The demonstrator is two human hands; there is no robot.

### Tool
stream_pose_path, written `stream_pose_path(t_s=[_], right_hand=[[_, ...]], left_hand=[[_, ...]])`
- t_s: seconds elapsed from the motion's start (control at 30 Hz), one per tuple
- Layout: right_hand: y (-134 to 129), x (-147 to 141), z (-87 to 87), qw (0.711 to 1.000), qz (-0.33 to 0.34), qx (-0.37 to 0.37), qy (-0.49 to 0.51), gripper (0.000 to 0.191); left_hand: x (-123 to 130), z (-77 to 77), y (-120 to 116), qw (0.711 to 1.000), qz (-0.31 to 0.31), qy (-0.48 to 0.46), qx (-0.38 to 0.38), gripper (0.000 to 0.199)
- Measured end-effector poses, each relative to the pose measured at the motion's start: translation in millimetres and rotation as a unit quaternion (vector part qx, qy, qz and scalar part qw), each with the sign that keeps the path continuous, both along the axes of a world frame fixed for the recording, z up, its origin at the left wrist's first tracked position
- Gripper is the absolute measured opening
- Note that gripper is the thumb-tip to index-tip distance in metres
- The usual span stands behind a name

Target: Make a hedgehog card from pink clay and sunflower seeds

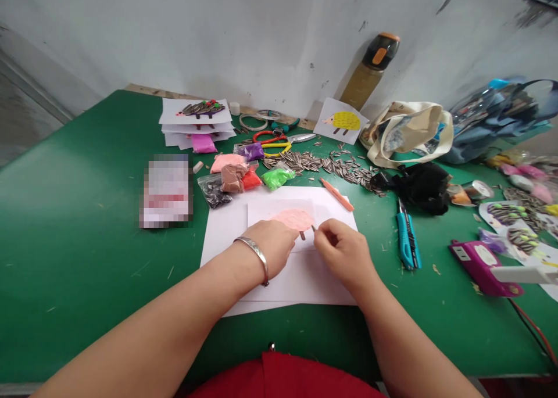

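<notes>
Left hand [270,247] on one pink clay disc [293,218], right [343,254] pinching one seed [313,228]

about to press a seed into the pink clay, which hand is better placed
Right, probably: the right hand pinches a small dark pointed piece at the edge of the pink clay disc, while the left hand lies over the disc's near edge, holding nothing visible.

Fingertip sliver [313,228] — too small to tell
</notes>
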State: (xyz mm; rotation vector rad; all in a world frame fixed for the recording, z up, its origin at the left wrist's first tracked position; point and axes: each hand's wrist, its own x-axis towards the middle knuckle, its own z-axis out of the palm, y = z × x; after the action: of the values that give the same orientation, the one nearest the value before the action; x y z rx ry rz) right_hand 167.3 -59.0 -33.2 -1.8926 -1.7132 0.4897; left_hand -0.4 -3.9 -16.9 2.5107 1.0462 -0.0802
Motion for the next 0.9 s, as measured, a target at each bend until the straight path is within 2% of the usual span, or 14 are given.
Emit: stream_pose_path(t_s=[0.2, 0.43, 0.6, 0.9], right_hand=[[-2, 8, 3.3, 0.999, 0.001, -0.034, 0.035, 0.017], [-3, 7, -3.7, 0.998, 0.012, -0.045, 0.043, 0.003], [-4, 6, -1.8, 0.999, 0.037, -0.024, 0.031, 0.018], [-18, 5, 2.6, 0.998, 0.067, -0.006, -0.009, 0.014]], left_hand=[[0, -0.6, 0, 1.000, -0.012, -0.015, 0.009, 0.027], [0, 1.4, -1, 1.000, -0.008, 0.001, 0.006, 0.023], [0, 1.7, -1, 1.000, -0.018, -0.007, 0.014, 0.022], [0, 1.5, -1, 1.000, -0.020, -0.002, 0.018, 0.023]])
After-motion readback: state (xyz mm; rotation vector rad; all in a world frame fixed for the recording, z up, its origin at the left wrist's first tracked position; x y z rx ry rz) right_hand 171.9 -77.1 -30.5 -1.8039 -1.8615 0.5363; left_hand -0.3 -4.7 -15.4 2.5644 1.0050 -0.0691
